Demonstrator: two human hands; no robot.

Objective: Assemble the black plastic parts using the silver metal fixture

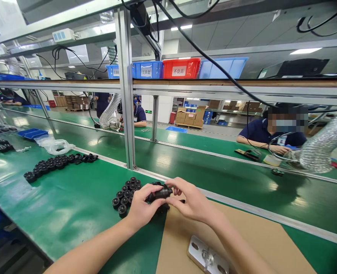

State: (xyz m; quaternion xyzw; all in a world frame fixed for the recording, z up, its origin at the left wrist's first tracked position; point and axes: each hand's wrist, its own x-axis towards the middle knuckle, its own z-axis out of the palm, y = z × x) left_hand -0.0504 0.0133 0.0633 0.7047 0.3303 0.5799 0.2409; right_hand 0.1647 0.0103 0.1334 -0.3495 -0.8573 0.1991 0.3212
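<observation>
Bench (71,205): green mat surface. A brown cardboard sheet (265,243) lies on it at near right, carrying a small metal fixture plate (206,257). A cluster of black round caps (126,194) sits just left of the sheet. A longer row of black caps (56,163) lies farther left; crumpled clear plastic bag (54,145) beyond it.

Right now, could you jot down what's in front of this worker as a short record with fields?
left hand: grips one end of a black connector part
right hand: pinches its other end
nearby: cluster of black round parts on the green mat
under forearm: cardboard sheet, metal plate
further left: row of black parts
background: person seated across the belt
</observation>
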